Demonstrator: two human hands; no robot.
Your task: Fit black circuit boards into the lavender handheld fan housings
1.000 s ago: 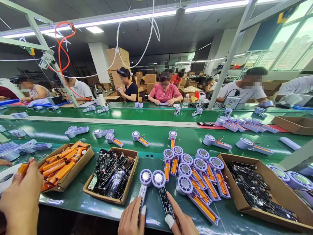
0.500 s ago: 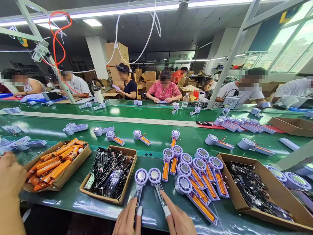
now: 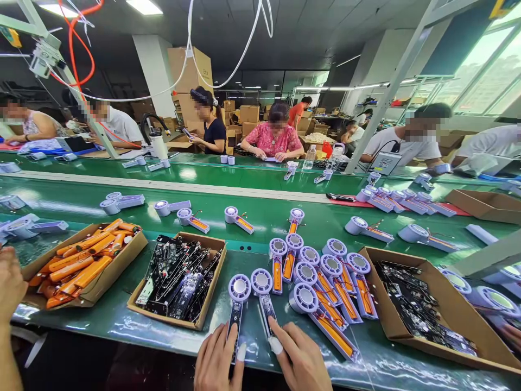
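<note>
Stretching across the frame is the green tabletop [image 3: 244, 260]. On its near part, 3 open cartons stand: the right carton [image 3: 464, 305] and the middle carton [image 3: 212, 282] hold black circuit boards, and the left carton [image 3: 118, 274] is heaped with orange battery packs [image 3: 73, 267]. Several people sit along the far side, in the upper part of the frame, among them a person in a pink top [image 3: 274, 138] at upper centre. Another person's forearm and hand [image 3: 10, 288] come in at the left edge.

Between the middle and right cartons, a cluster of lilac fan units [image 3: 305, 272] lies close together, with orange packs in their handles.

At bottom centre I have my left hand [image 3: 217, 355] and my right hand [image 3: 299, 353], side by side but apart. My left hand grasps the handle of the left fan unit [image 3: 239, 288], index finger on the black board in it, thumb along its side. My right hand loosely pinches the lower handle of the right fan unit [image 3: 261, 281], index finger at its edge. Both units point their round heads away from me, near each other, just left of the cluster. The smallest things about me are 2 white finger covers [image 3: 241, 352], 1 on each thumb.
</note>
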